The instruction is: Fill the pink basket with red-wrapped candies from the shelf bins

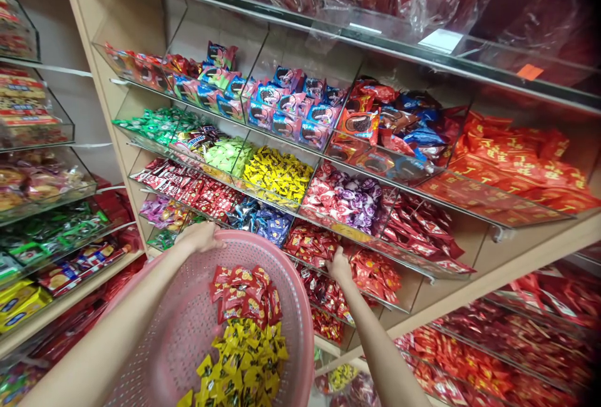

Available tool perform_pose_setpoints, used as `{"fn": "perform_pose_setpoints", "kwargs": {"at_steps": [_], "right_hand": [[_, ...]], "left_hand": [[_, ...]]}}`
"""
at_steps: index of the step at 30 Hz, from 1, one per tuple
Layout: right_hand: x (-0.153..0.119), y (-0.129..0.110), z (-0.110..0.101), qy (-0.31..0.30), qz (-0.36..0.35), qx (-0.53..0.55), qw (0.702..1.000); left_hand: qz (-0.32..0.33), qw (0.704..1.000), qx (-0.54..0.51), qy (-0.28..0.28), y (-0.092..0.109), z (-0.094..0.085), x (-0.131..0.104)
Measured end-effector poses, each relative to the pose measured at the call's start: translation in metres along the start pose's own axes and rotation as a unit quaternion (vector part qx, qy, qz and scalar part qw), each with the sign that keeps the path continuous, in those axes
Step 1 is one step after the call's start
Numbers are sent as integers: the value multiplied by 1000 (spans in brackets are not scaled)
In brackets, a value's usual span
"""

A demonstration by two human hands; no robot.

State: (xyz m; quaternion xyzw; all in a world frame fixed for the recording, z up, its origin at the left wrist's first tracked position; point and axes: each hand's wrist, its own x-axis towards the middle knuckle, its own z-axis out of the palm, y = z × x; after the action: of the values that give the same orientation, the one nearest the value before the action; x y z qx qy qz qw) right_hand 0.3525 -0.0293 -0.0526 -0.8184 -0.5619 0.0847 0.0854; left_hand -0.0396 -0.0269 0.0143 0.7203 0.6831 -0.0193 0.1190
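Note:
My left hand [201, 238] is closed on the far rim of a large pink perforated basket [169, 319], which tilts toward the shelves. Inside the basket lie red-wrapped sweets [246, 294] above a pile of yellow-wrapped sweets [248, 357]. To the right of the basket, my right hand [339, 264] reaches to the front of a low shelf bin, beside red-wrapped candies [312, 244]. Its fingers are partly hidden among the wrappers, so whether it holds any cannot be made out.
Tilted clear bins hold green candies [159, 125], yellow candies [277, 175], purple candies [364, 200] and orange-red packets [521, 156]. A glass shelf edge [328, 25] crosses above. More stocked shelves stand at left and lower right, with a wooden divider [101, 94] at left.

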Motion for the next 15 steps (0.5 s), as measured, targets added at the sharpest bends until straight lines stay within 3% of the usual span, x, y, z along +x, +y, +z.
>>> {"fn": "perform_pose_setpoints", "kwargs": {"at_steps": [6,15], "right_hand": [[11,0,7,-18,10,-12,1000],[23,-4,-5,6,-7,-16,1000]], "left_hand": [[-2,1000,-1,3,-8,4,2],[-2,1000,1,-4,-7,2,2]]}}
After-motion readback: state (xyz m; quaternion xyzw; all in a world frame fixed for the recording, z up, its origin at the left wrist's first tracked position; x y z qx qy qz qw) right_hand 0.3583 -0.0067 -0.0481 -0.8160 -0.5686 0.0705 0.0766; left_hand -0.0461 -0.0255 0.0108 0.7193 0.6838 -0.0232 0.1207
